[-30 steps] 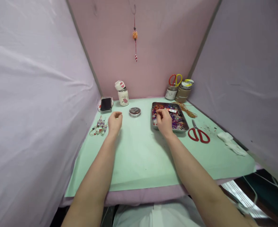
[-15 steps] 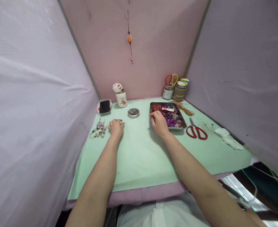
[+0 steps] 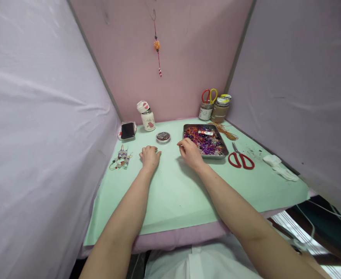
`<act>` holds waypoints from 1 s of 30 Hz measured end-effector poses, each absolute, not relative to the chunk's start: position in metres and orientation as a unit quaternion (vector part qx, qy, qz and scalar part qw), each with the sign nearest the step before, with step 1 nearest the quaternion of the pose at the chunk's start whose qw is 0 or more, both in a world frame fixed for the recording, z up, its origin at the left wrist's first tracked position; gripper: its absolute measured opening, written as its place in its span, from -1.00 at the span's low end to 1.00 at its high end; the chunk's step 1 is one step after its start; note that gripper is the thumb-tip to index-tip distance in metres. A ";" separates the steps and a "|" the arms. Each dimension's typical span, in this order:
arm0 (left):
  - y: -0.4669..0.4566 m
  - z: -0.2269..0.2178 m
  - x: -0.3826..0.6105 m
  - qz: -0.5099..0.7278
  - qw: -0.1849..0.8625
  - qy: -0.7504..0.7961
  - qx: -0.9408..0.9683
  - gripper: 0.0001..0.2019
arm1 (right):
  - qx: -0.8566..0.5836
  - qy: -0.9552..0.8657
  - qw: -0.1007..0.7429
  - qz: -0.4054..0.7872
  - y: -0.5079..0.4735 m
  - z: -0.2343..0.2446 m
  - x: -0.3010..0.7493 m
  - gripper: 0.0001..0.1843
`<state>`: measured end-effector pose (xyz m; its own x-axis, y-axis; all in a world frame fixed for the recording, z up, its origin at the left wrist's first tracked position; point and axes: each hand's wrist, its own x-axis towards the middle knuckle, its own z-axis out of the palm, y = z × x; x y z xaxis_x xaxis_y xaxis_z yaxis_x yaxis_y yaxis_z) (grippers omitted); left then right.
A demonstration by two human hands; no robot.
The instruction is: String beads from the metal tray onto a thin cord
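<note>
My left hand (image 3: pixel 150 158) rests on the pale green table cover with its fingers spread and nothing visible in it. To its left lies a small heap of beaded, corded ornaments (image 3: pixel 123 159). My right hand (image 3: pixel 190 153) is over the near-left corner of a metal tray (image 3: pixel 223 155). Its fingertips are pressed together, and I cannot make out what they hold, if anything. Inside the tray are tangled purple, red and orange beaded strings (image 3: pixel 209 145) and a small red-and-white tube (image 3: pixel 206 133). A round container of dark contents (image 3: pixel 163 137) sits beyond and between my hands.
Red-handled scissors (image 3: pixel 241 159) lie right of the tray, with a crumpled white cloth (image 3: pixel 280 168) farther right. At the back stand a white bottle (image 3: pixel 148 121), a jar with scissors (image 3: pixel 205 113) and a brown jar (image 3: pixel 220 113). A phone-like black object (image 3: pixel 127 131) is at back left.
My left hand has moved right, away from the beaded ornaments. My right hand has shifted slightly left, off the tray's contents, toward the space between the hands.
</note>
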<state>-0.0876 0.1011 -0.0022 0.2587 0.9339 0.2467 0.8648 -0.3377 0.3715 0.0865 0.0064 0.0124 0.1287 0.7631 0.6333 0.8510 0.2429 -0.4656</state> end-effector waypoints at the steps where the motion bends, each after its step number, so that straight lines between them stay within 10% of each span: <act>1: 0.102 -0.002 -0.088 0.220 0.090 0.567 0.789 -0.76 | -0.612 -0.658 0.436 -0.048 0.007 0.012 0.087 -0.78; 30: 0.114 0.021 -0.098 0.592 0.671 0.383 0.227 -0.83 | -0.643 -0.658 0.390 -0.036 0.006 0.012 0.087 -0.77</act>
